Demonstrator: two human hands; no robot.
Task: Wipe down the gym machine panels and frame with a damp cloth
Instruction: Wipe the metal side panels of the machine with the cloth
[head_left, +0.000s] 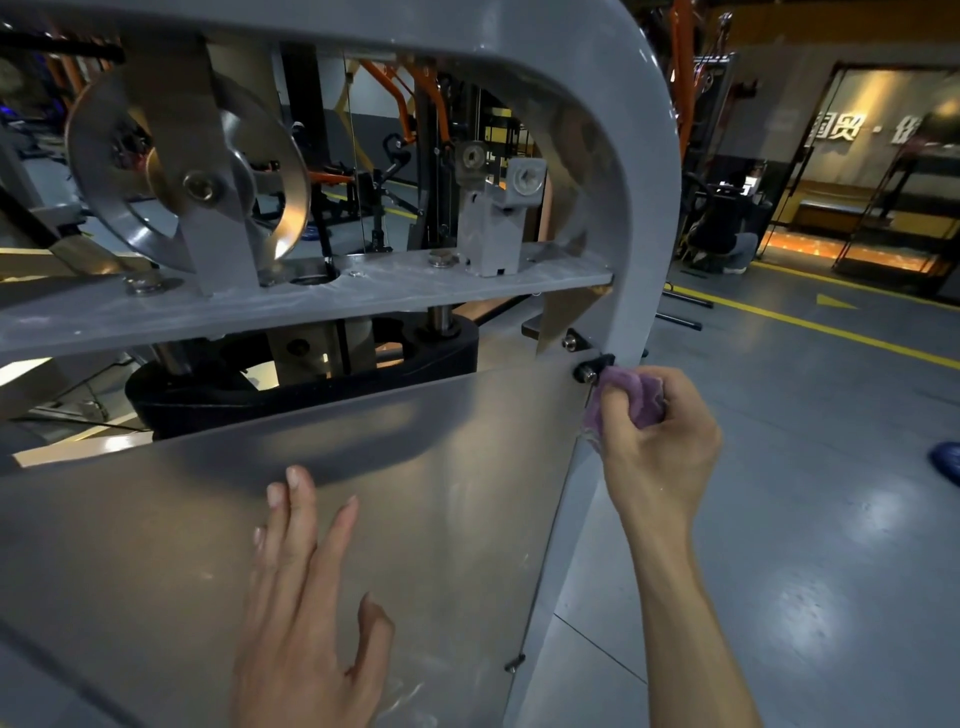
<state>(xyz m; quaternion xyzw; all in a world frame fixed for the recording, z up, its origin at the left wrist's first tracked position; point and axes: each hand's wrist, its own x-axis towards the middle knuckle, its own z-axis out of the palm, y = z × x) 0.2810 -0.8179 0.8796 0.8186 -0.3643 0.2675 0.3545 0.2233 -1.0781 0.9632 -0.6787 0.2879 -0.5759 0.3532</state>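
A grey gym machine frame (649, 171) arches over a translucent panel (415, 493) that covers the weight stack. My right hand (660, 441) grips a bunched purple cloth (628, 395) and presses it against the panel's upper right corner, beside a black mounting bolt (589, 371). My left hand (306, 597) lies flat on the panel's face lower down, fingers straight and spread.
A grey crossplate (311, 306) carries a steel pulley (187, 182) and brackets above the black top weight (291, 384). Grey floor with yellow lines (810, 327) stretches to the right. Other gym machines stand behind, and a lit doorway (872, 171) is at far right.
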